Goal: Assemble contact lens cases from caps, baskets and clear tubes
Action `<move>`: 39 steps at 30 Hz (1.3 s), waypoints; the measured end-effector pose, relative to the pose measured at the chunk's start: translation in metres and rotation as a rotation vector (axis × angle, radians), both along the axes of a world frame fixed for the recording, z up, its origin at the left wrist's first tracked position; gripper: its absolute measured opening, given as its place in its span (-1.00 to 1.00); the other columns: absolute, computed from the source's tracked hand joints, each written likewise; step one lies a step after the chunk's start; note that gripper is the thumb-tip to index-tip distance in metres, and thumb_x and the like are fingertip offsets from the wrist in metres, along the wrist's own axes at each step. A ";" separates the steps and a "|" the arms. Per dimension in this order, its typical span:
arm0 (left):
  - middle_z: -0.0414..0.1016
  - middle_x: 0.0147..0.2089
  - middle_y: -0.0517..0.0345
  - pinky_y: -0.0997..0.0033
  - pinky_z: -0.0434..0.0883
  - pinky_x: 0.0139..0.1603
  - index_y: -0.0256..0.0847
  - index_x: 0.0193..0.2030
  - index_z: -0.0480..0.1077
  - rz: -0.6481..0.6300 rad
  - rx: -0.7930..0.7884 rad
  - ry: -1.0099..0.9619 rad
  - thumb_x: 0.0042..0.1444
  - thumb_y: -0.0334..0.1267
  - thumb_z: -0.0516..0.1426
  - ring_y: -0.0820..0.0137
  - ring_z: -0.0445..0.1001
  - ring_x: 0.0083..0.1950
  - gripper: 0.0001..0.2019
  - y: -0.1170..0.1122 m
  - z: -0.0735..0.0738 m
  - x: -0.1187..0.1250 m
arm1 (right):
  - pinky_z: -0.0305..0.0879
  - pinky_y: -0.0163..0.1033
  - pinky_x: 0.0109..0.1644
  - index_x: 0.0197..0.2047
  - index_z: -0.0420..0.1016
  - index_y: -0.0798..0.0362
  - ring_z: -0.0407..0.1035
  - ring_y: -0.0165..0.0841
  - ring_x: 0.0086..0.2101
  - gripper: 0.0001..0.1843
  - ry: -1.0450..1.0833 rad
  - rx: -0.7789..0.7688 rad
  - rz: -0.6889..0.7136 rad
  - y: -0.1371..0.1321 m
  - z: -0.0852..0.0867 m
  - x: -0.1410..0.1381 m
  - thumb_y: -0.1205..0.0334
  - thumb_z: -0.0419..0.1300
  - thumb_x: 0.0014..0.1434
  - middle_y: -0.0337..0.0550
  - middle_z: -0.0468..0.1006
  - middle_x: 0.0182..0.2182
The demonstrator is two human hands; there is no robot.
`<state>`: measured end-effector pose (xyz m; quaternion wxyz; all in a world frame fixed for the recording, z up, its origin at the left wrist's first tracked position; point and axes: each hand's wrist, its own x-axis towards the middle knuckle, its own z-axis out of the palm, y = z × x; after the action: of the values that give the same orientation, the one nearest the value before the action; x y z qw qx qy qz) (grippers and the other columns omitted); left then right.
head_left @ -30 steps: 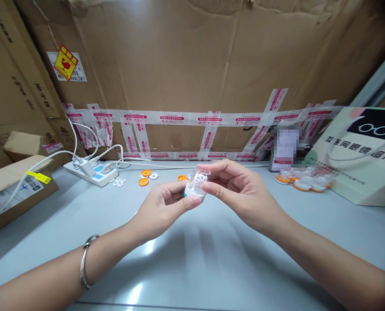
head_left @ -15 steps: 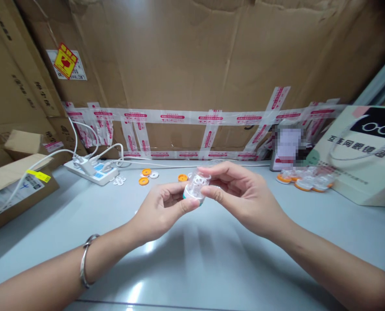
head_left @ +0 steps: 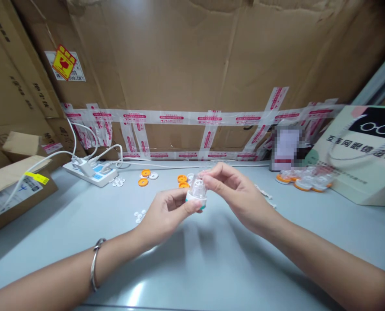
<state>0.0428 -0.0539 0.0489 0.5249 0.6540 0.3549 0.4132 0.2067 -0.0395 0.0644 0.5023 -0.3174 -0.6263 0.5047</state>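
Observation:
A small clear plastic container (head_left: 198,188) with a white and teal base is held up over the table, slightly tilted. Inside its clear part shows a white piece with holes. My left hand (head_left: 166,212) grips the base between thumb and fingers. The thumb and fingertips of my right hand (head_left: 239,192) are pinched together at the top right of the clear part. Just behind lie orange rings (head_left: 182,178) and a white ring, partly hidden by the container. Small white round pieces (head_left: 139,215) rest left of my left hand, and white strips lie behind my right hand.
At the back left are a power strip (head_left: 91,172) with cables, orange and white rings (head_left: 143,182) and an opened carton (head_left: 20,190). Orange-based clear containers (head_left: 304,183), a blurred-out phone (head_left: 286,149) and a paper bag (head_left: 361,160) stand at right. A cardboard wall (head_left: 179,65) closes the back.
The container has come slightly down and right with my left hand. My right fingers have closed from a wider hold into a pinch near its top. White pieces at left are now uncovered.

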 end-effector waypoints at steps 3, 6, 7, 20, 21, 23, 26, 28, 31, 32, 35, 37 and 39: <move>0.49 -0.29 0.05 0.33 0.33 -0.10 -0.27 -0.26 0.47 -0.127 -0.094 -0.170 0.07 -0.07 0.14 0.33 0.42 -0.22 -0.71 0.004 -0.003 -0.004 | 0.33 -0.24 -0.30 -0.36 0.32 -0.01 0.37 -0.44 -0.43 -0.86 0.076 -0.067 0.139 0.001 0.004 0.004 0.12 0.17 0.11 -0.26 0.51 -0.41; 0.49 -0.29 0.07 0.36 0.32 -0.10 -0.25 -0.25 0.47 -0.193 -0.149 -0.249 0.09 -0.09 0.13 0.36 0.41 -0.23 -0.74 0.005 -0.005 -0.006 | 0.33 -0.25 -0.30 -0.33 0.30 -0.03 0.38 -0.45 -0.44 -0.86 0.110 -0.106 0.187 0.001 0.004 0.005 0.18 0.21 0.08 -0.26 0.54 -0.36; 0.49 -0.30 0.07 0.37 0.32 -0.10 -0.25 -0.25 0.47 -0.197 -0.153 -0.249 0.10 -0.10 0.13 0.37 0.41 -0.23 -0.74 0.005 -0.004 -0.006 | 0.33 -0.25 -0.31 -0.34 0.30 -0.02 0.39 -0.45 -0.43 -0.85 0.115 -0.115 0.190 0.001 0.003 0.005 0.19 0.22 0.07 -0.25 0.55 -0.35; 0.32 -0.49 0.22 0.46 0.17 -0.40 -0.30 -0.34 0.43 0.095 0.010 0.136 0.04 -0.13 0.14 0.46 0.23 -0.43 -0.77 -0.002 0.005 0.002 | 0.33 -0.28 -0.28 -0.45 0.25 0.01 0.38 -0.45 -0.39 -0.72 0.101 -0.047 -0.051 0.002 -0.008 -0.007 0.18 0.32 -0.08 -0.31 0.47 -0.43; 0.32 -0.48 0.21 0.46 0.18 -0.39 -0.30 -0.35 0.43 0.099 0.009 0.123 0.04 -0.14 0.14 0.45 0.24 -0.42 -0.77 -0.002 0.004 0.002 | 0.33 -0.28 -0.28 -0.45 0.24 0.01 0.37 -0.46 -0.40 -0.72 0.112 -0.031 -0.072 0.001 -0.010 -0.008 0.18 0.32 -0.08 -0.31 0.46 -0.44; 0.36 -0.44 0.19 0.45 0.21 -0.34 -0.29 -0.35 0.43 0.085 -0.004 0.079 0.05 -0.15 0.14 0.43 0.28 -0.36 -0.79 -0.002 0.003 0.001 | 0.32 -0.30 -0.29 -0.45 0.23 0.01 0.34 -0.48 -0.42 -0.72 0.127 0.006 -0.112 0.000 -0.013 -0.011 0.20 0.31 -0.06 -0.33 0.43 -0.47; 0.40 -0.38 0.15 0.40 0.26 -0.24 -0.29 -0.33 0.44 0.015 -0.035 0.010 0.06 -0.16 0.14 0.38 0.32 -0.29 -0.79 -0.001 0.000 -0.001 | 0.31 -0.31 -0.32 -0.45 0.23 0.00 0.31 -0.49 -0.44 -0.73 0.138 0.068 -0.117 -0.002 -0.015 -0.013 0.23 0.31 -0.05 -0.33 0.41 -0.47; 0.41 -0.35 0.13 0.38 0.28 -0.19 -0.28 -0.31 0.45 -0.045 -0.066 -0.049 0.06 -0.16 0.15 0.37 0.34 -0.26 -0.79 0.000 -0.003 -0.002 | 0.31 -0.32 -0.34 -0.45 0.23 0.00 0.32 -0.48 -0.43 -0.74 0.146 0.105 -0.088 -0.004 -0.016 -0.012 0.24 0.30 -0.03 -0.33 0.40 -0.46; 0.41 -0.35 0.14 0.39 0.30 -0.17 -0.26 -0.30 0.47 -0.130 -0.126 -0.159 0.05 -0.15 0.16 0.39 0.35 -0.26 -0.79 0.002 -0.006 -0.004 | 0.32 -0.31 -0.35 -0.44 0.22 -0.01 0.34 -0.47 -0.42 -0.75 0.150 0.132 -0.045 -0.006 -0.014 -0.009 0.23 0.28 0.00 -0.31 0.41 -0.45; 0.41 -0.36 0.15 0.40 0.31 -0.17 -0.26 -0.31 0.47 -0.158 -0.146 -0.189 0.04 -0.14 0.17 0.40 0.36 -0.27 -0.79 0.002 -0.006 -0.005 | 0.32 -0.31 -0.37 -0.44 0.22 -0.01 0.35 -0.46 -0.42 -0.76 0.157 0.133 -0.023 -0.007 -0.014 -0.007 0.22 0.28 0.00 -0.30 0.42 -0.44; 0.41 -0.38 0.15 0.42 0.31 -0.19 -0.26 -0.33 0.49 -0.220 -0.170 -0.228 0.04 -0.12 0.17 0.41 0.36 -0.29 -0.77 0.002 -0.006 -0.006 | 0.31 -0.32 -0.43 -0.42 0.21 -0.03 0.34 -0.47 -0.45 -0.77 0.183 0.124 0.052 -0.007 -0.013 -0.006 0.19 0.25 0.04 -0.29 0.44 -0.41; 0.42 -0.36 0.15 0.42 0.30 -0.19 -0.27 -0.32 0.49 -0.204 -0.154 -0.195 0.04 -0.12 0.17 0.41 0.36 -0.28 -0.77 0.002 -0.005 -0.006 | 0.30 -0.33 -0.42 -0.42 0.22 -0.03 0.33 -0.47 -0.45 -0.77 0.183 0.132 0.049 -0.006 -0.015 -0.007 0.19 0.25 0.03 -0.30 0.42 -0.43; 0.42 -0.36 0.15 0.42 0.29 -0.21 -0.28 -0.29 0.49 -0.142 -0.122 -0.118 0.04 -0.16 0.16 0.41 0.35 -0.29 -0.78 0.002 -0.004 -0.004 | 0.29 -0.32 -0.36 -0.43 0.23 -0.02 0.31 -0.48 -0.42 -0.76 0.166 0.149 -0.017 -0.003 -0.019 -0.009 0.22 0.27 0.00 -0.32 0.38 -0.45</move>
<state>0.0383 -0.0518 0.0450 0.6116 0.6189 0.3009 0.3904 0.1980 -0.0428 0.0452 0.5790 -0.2414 -0.6155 0.4771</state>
